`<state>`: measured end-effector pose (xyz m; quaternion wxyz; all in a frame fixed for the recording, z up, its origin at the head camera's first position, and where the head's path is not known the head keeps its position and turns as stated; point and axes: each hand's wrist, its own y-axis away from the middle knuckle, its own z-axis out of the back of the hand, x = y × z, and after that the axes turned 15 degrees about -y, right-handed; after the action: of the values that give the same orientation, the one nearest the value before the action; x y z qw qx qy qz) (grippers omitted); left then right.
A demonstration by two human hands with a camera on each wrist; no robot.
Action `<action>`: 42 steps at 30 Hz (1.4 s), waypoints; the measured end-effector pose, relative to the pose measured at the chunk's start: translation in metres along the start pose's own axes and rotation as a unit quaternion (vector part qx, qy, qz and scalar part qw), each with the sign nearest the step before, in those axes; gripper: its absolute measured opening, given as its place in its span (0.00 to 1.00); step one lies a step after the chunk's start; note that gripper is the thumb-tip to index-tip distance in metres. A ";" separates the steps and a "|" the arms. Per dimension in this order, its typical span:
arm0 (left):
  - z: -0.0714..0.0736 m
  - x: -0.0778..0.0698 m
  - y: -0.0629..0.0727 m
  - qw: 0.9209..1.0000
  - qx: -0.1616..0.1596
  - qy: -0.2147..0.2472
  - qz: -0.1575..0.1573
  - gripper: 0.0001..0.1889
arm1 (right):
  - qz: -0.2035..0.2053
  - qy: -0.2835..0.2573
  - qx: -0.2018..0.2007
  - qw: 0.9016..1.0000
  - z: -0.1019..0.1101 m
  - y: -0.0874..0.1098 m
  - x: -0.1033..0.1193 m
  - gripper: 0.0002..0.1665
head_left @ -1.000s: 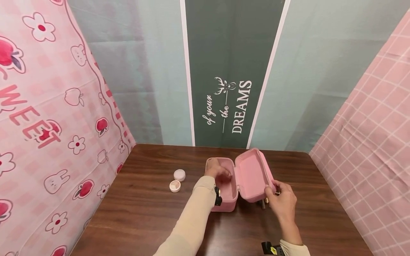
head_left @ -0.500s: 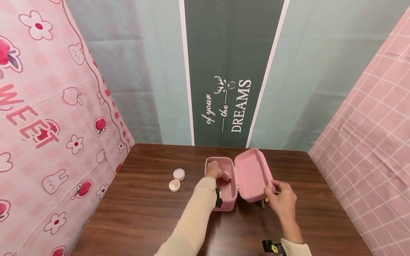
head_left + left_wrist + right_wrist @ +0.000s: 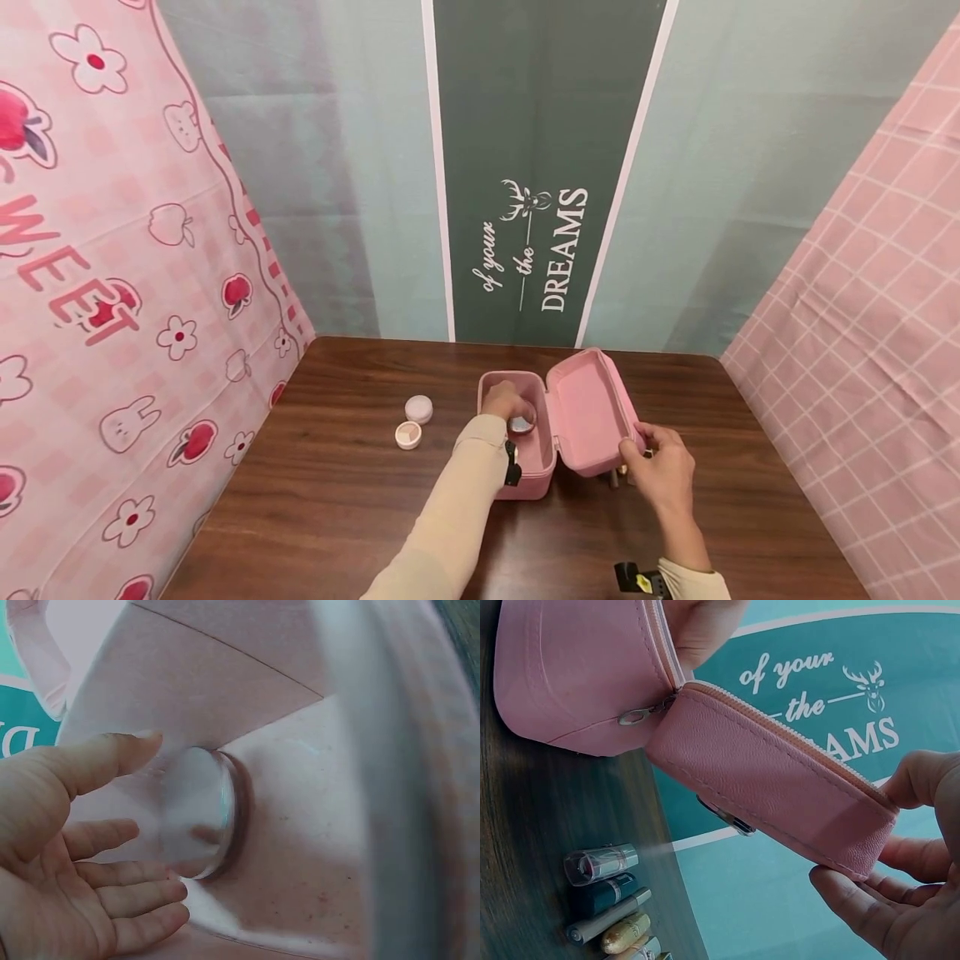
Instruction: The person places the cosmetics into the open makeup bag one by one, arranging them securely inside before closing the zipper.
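A pink zippered cosmetic case (image 3: 534,483) stands unzipped on the table, its lid (image 3: 592,412) swung out to the right. Inside it is my left hand (image 3: 507,402), fingers extended and spread from the thumb. Just beyond those fingertips, a round, shiny, mirror-topped compact (image 3: 199,814) lies against the case's inner wall. In the head view the compact (image 3: 522,423) shows partly under the hand. My right hand (image 3: 663,468) pinches the lid's outer corner between thumb and fingers. The right wrist view shows the lid's zipper edge (image 3: 780,735) running to that thumb.
On the wooden table (image 3: 337,517), left of the case, sit a round white container (image 3: 419,408) and a small pot with three-toned makeup (image 3: 408,435). Several lipsticks and tubes, including a clear-capped one (image 3: 601,864), lie below the lid. Curtains hang around the table.
My left hand has shifted slightly within the case, and the compact's shiny top now shows beside its fingers. My right hand keeps its hold on the lid.
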<state>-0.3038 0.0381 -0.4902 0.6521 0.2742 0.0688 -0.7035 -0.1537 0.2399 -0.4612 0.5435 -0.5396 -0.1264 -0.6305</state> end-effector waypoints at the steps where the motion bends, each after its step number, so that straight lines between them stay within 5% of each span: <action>1: 0.001 -0.001 0.000 1.000 0.004 0.004 0.000 0.19 | 0.000 0.000 -0.001 1.000 0.000 0.000 0.000 0.16; 10: 0.007 -0.002 0.005 1.000 0.013 0.003 0.001 0.19 | 0.002 0.000 0.000 1.000 -0.003 0.000 0.001 0.17; 21: 0.010 0.001 0.027 0.994 -0.004 -0.090 -0.061 0.07 | 0.005 -0.010 -0.014 1.000 -0.005 0.009 0.001 0.17; 30: 0.022 -0.007 0.043 0.970 -0.023 -0.173 -0.166 0.06 | 0.022 -0.016 -0.024 0.999 -0.006 0.010 -0.001 0.18; 37: 0.027 -0.011 0.053 0.946 -0.054 -0.247 -0.204 0.11 | 0.022 -0.007 -0.018 1.000 -0.007 0.010 0.000 0.19; 42: 0.032 -0.012 0.064 0.935 -0.036 -0.282 -0.213 0.12 | 0.009 -0.006 -0.009 1.000 -0.007 0.011 0.000 0.19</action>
<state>-0.2525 0.0250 -0.4410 0.4887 0.0200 -0.0353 -0.8715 -0.1481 0.2307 -0.4690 0.5432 -0.5495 -0.1194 -0.6235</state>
